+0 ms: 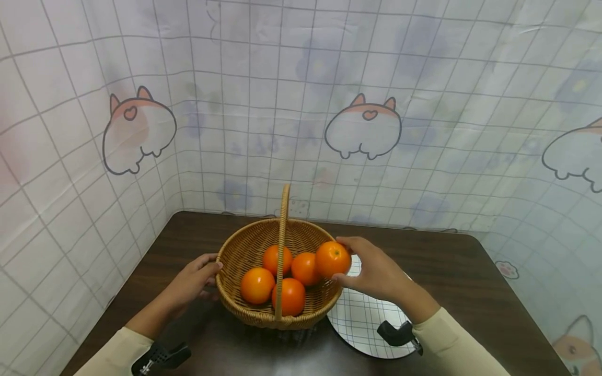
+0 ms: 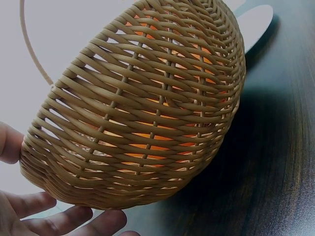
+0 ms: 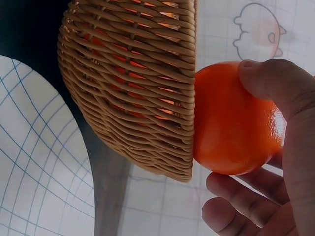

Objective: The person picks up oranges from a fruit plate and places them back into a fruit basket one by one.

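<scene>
A wicker basket (image 1: 235,303) with a tall hoop handle stands on the table, holding several oranges (image 1: 257,285). My left hand (image 1: 195,279) grips its left rim, the thumb on the rim and the fingers against the woven outside (image 2: 133,108). At the basket's right rim, my right hand (image 1: 376,269) holds one more orange (image 1: 333,259) between thumb and fingers. In the right wrist view this orange (image 3: 236,128) sits at the rim's edge, the thumb on one side and fingers on the other. The weave partly hides the oranges inside.
A round white plate with a blue grid (image 1: 364,324) lies right of the basket, partly under the right forearm. The dark wooden table (image 1: 447,282) backs onto a grid-patterned curtain (image 1: 301,104) with cartoon dogs. Each wrist wears a black mount (image 1: 397,332).
</scene>
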The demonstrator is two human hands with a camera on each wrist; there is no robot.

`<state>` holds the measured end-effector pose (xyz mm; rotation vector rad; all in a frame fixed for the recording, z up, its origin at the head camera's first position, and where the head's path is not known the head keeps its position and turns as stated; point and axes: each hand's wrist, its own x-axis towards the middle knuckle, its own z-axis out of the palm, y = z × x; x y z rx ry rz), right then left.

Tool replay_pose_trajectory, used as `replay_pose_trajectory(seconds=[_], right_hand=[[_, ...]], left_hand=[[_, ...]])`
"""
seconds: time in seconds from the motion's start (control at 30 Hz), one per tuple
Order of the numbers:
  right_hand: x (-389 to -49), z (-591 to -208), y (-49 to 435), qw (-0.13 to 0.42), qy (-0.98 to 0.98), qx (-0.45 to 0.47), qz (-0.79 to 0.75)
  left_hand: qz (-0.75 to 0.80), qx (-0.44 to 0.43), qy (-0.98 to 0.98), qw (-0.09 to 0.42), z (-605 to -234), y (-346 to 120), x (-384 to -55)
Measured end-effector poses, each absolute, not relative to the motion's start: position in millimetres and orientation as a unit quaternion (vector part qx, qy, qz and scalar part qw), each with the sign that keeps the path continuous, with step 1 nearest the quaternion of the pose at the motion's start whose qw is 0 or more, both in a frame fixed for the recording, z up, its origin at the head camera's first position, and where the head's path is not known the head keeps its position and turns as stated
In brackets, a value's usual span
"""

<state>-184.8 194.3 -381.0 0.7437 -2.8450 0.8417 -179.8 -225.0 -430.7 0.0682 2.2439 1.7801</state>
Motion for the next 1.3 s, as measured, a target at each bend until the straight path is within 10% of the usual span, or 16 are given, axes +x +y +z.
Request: replay_pose_trajectory(seconds=[1.3], right_hand=[[-179, -394, 205, 0.054, -0.933, 0.243, 0.258]], left_hand=[[0.618, 0.032, 0.774, 0.131, -435, -227, -180]])
